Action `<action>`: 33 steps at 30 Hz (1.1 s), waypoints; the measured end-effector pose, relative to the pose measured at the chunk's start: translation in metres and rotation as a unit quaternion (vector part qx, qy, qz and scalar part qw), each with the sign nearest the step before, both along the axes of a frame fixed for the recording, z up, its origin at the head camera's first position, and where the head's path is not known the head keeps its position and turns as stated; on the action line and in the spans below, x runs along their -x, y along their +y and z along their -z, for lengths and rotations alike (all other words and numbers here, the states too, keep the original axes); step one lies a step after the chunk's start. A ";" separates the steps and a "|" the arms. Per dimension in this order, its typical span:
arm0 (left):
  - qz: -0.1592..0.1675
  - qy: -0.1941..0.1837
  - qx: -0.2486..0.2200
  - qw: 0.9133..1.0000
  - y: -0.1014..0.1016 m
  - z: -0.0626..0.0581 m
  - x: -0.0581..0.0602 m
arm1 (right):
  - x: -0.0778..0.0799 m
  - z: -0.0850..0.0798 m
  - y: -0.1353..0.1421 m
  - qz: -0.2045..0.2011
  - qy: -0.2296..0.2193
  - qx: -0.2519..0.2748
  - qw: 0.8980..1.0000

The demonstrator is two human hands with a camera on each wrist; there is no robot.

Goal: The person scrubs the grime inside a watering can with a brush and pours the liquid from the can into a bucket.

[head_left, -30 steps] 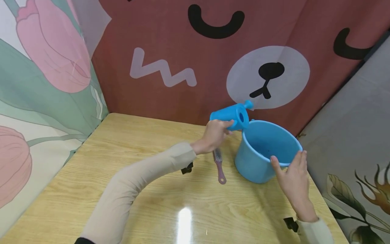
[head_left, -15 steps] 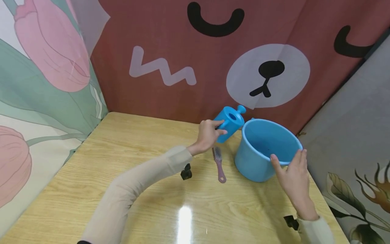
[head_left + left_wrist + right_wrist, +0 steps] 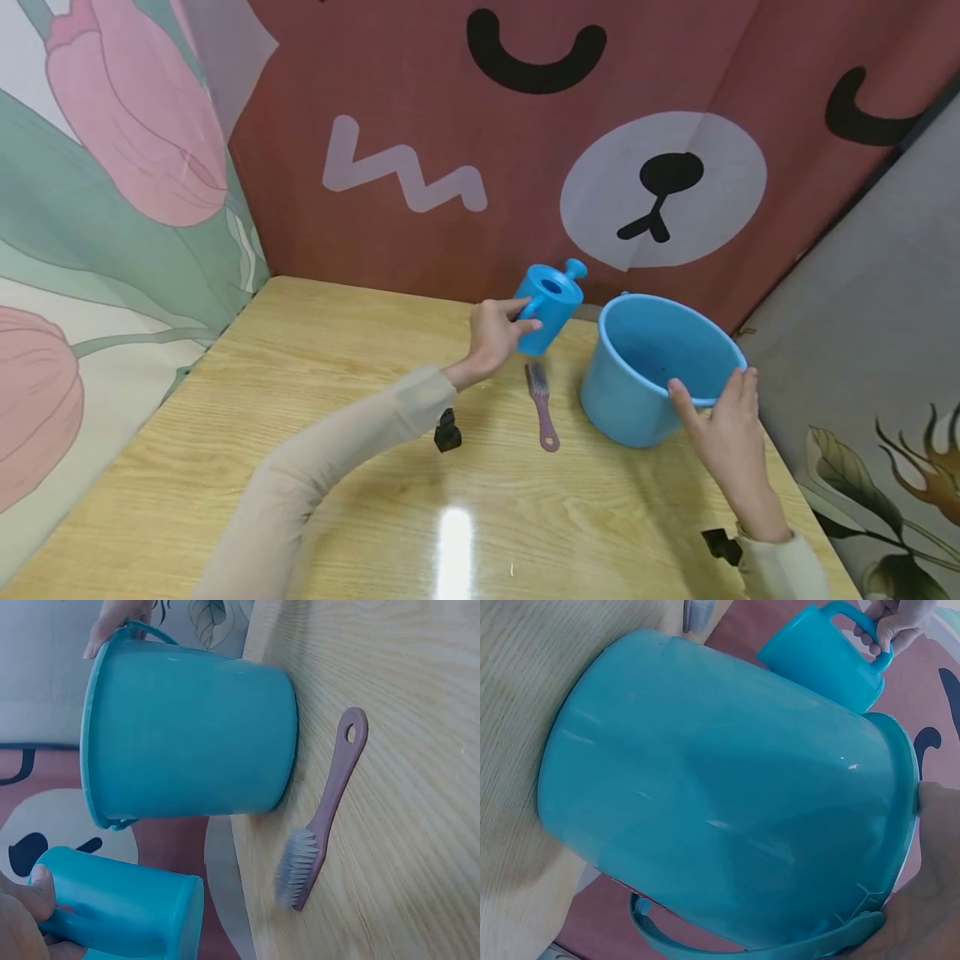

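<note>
My left hand [image 3: 491, 337] grips the side handle of a small blue watering can [image 3: 553, 308], thumb and fingers wrapped on it. The can is held up near the back of the table, leaning slightly, its top opening showing and its rose-tipped spout pointing to the back right. To its right stands a blue bucket [image 3: 630, 408] upright on the table. My right hand [image 3: 727, 442] rests against the bucket's near right rim, fingers and thumb extended and spread. Below the can lies a scrubbing brush [image 3: 330, 802] with a mauve handle and pale bristles.
The wooden table [image 3: 360, 517] meets a reddish-brown bear-print curtain [image 3: 390, 242] at the back. A flower-print curtain [image 3: 135, 250] hangs on the left, a grey one [image 3: 840, 333] on the right, close to the bucket. The bucket's handle [image 3: 705, 949] hangs down its side.
My left hand has drawn the watering can leftward, away from the bucket's rim, and turned it from lying over sideways to nearly upright. My right hand and the bucket stay put.
</note>
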State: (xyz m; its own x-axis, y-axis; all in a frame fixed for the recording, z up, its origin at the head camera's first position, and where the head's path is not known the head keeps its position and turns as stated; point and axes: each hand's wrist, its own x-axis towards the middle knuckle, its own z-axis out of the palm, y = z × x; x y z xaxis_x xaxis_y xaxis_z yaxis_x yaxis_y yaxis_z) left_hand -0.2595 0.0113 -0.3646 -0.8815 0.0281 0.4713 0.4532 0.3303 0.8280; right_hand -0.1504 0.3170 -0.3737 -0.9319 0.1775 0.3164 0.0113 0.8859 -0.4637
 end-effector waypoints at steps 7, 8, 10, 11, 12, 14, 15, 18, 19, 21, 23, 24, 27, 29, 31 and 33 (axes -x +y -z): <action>-0.017 -0.012 -0.031 0.999 -0.011 0.005 -0.002 | -0.002 0.000 0.002 -0.006 0.004 0.003 1.000; -0.016 -0.012 -0.035 0.999 -0.012 0.006 -0.002 | -0.002 0.001 0.003 -0.007 0.004 0.004 1.000; -0.018 -0.012 -0.040 0.999 -0.015 0.008 -0.003 | -0.002 0.001 0.003 -0.007 0.004 0.004 1.000; -0.019 -0.013 -0.043 0.999 -0.017 0.008 -0.003 | -0.002 0.001 0.003 -0.008 0.005 0.004 1.000; -0.023 -0.016 -0.047 0.998 -0.019 0.008 -0.003 | -0.002 0.002 0.003 -0.008 0.005 0.004 1.000; -0.029 -0.021 -0.060 0.998 -0.023 0.008 -0.004 | -0.002 0.002 0.002 -0.009 0.004 0.006 1.000; -0.032 -0.023 -0.067 0.997 -0.025 0.006 -0.005 | -0.001 0.002 0.002 -0.009 0.005 0.006 1.000; -0.039 -0.027 -0.086 0.995 -0.032 0.002 -0.006 | -0.001 0.001 0.002 -0.008 0.004 0.006 1.000; -0.039 -0.028 -0.091 0.995 -0.034 0.001 -0.006 | 0.000 0.001 0.001 -0.007 0.004 0.005 1.000; -0.038 -0.029 -0.097 0.994 -0.038 -0.001 -0.007 | 0.000 0.001 0.001 -0.004 0.004 0.004 1.000; -0.039 -0.030 -0.104 0.993 -0.042 -0.002 -0.007 | 0.000 0.001 0.001 -0.003 0.002 0.005 1.000; -0.040 -0.030 -0.107 0.993 -0.044 -0.002 -0.007 | 0.000 0.001 0.001 -0.003 0.002 0.005 1.000; -0.046 -0.027 -0.112 0.992 -0.051 -0.002 -0.008 | 0.000 0.001 0.001 -0.006 0.002 0.005 1.000; -0.053 -0.029 -0.114 0.992 -0.055 -0.001 -0.008 | 0.000 0.001 0.001 -0.006 0.002 0.005 1.000; -0.058 -0.034 -0.118 0.991 -0.060 0.000 -0.008 | 0.000 0.001 0.001 -0.006 0.003 0.004 1.000; -0.064 -0.042 -0.122 0.990 -0.065 0.002 -0.010 | 0.000 0.001 0.001 -0.006 0.003 0.003 1.000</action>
State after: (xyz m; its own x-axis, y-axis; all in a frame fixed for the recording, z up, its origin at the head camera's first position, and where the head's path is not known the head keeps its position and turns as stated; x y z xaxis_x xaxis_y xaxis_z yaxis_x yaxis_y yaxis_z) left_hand -0.2499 -0.0538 -0.3670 -0.9070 -0.1917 0.3748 0.3465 0.1658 0.9233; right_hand -0.1503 0.3181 -0.3744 -0.9319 0.1686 0.3213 -0.0021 0.8831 -0.4693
